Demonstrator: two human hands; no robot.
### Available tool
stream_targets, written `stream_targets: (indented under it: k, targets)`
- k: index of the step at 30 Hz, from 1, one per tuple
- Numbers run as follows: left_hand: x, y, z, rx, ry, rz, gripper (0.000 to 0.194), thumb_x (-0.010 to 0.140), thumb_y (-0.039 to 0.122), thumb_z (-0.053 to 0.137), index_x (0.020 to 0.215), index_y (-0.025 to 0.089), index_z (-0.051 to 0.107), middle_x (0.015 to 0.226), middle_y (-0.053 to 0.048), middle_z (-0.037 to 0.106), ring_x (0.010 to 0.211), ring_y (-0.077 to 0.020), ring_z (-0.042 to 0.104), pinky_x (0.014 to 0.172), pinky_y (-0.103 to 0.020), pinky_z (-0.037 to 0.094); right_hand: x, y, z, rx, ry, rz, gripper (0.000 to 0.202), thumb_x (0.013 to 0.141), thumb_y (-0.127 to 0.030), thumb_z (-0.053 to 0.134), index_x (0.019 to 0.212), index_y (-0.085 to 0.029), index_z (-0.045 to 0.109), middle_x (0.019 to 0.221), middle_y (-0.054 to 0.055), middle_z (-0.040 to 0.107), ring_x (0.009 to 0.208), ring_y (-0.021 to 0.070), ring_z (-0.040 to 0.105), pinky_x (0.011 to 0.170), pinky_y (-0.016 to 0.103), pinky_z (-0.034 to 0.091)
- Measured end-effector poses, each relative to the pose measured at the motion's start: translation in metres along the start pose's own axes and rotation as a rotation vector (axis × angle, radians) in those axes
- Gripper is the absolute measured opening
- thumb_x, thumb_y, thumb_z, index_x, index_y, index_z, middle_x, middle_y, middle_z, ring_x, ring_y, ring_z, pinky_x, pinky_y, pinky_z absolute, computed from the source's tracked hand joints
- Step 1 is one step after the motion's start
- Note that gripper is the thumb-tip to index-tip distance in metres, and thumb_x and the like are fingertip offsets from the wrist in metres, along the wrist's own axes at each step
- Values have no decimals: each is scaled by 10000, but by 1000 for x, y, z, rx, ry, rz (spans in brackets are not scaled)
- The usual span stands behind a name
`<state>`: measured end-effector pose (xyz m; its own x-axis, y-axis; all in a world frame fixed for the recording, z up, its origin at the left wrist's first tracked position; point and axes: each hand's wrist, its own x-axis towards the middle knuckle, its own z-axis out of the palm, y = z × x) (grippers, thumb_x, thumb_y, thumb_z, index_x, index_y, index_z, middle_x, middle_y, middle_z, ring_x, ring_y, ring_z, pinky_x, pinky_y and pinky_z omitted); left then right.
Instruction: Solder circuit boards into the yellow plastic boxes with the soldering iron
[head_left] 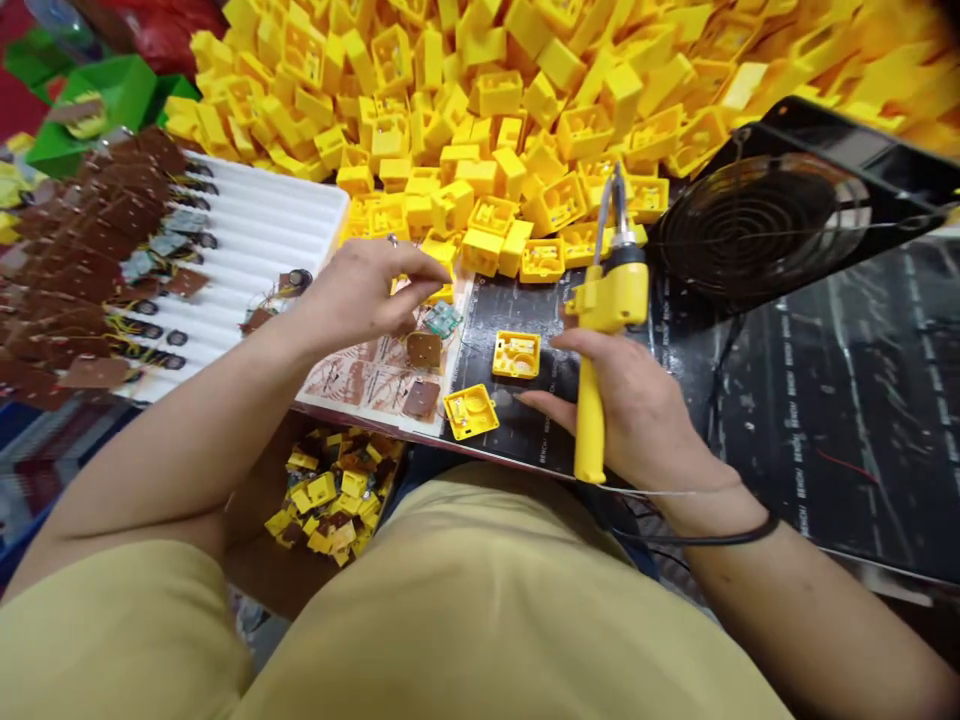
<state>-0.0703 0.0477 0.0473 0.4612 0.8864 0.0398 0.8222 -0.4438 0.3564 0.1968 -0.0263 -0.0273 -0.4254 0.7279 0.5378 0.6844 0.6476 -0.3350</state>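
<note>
Right hand (646, 402) wrapped around a yellow soldering gun (619, 295), tip toward twelve o'clock
The left hand (366, 286) has finger and thumb close together, any hold unclear; a green circuit board (442, 319) lies at its four o'clock; two yellow casings (517, 355) lie on the counter (862, 400), at the gun's eight and nine.

The left forearm (225, 400) slants inward from the lower left, and its wrist (315, 325) carries the left hand (375, 290) with its back uppermost. The index finger (418, 262) and thumb (415, 299) reach rightward, their tips close together; whether they meet is hard to tell. The right forearm (817, 590) enters from the lower right. The right hand (641, 400) is curled in a grip, two digits jutting leftward.
</note>
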Motion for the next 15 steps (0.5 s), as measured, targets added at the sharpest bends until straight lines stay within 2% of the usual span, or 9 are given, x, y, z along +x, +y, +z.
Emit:
stream_targets:
  k: [3, 5, 7, 10, 12, 15]
  targets:
    - [-5, -4, -4, 63, -114, -16, 289, 881, 385, 544, 970, 203, 750, 928, -46, 751, 916, -192, 664, 878, -308, 470, 16, -7, 19, -91, -44, 41, 461, 877, -498, 647, 1193, -181, 536, 962, 121, 649, 893, 315, 637, 761, 438, 510]
    - [-6, -2, -1, 167, -131, -33, 325, 864, 453, 566, 970, 205, 748, 923, -63, 739, 926, -219, 656, 872, -330, 464, 22, -9, 27, -121, -82, 67, 452, 875, -494, 646, 1179, -173, 553, 943, 138, 649, 883, 334, 630, 755, 453, 495]
    - [-6, 1, 5, 268, -118, -68, 396, 842, 516, 588, 999, 186, 740, 912, -93, 723, 944, -261, 645, 861, -361, 460, 23, -9, 29, -99, -106, 69, 387, 895, -407, 633, 1185, -169, 540, 951, 137, 649, 878, 324, 633, 739, 435, 500]
    - [-3, 3, 17, 312, -124, -95, 454, 831, 548, 595, 1012, 156, 735, 881, -117, 704, 962, -305, 633, 854, -406, 455, 14, -6, 19, 33, -156, 12, 347, 913, -268, 575, 1237, -201, 472, 1041, 91, 649, 885, 234, 652, 727, 338, 534]
    - [-1, 1, 26, 275, -124, -83, 408, 838, 510, 596, 986, 159, 742, 882, -116, 701, 975, -312, 628, 860, -424, 452, 5, -5, 8, 111, -194, -17, 384, 913, -249, 571, 1273, -236, 438, 1114, 60, 640, 921, 190, 657, 762, 297, 552]
    - [-1, -6, 40, 160, -96, -31, 267, 854, 365, 578, 911, 169, 749, 886, -105, 705, 960, -283, 631, 867, -423, 450, -9, -4, -2, 127, -165, 38, 491, 885, -310, 657, 1309, -229, 422, 1182, 87, 623, 1015, 230, 650, 849, 359, 565]
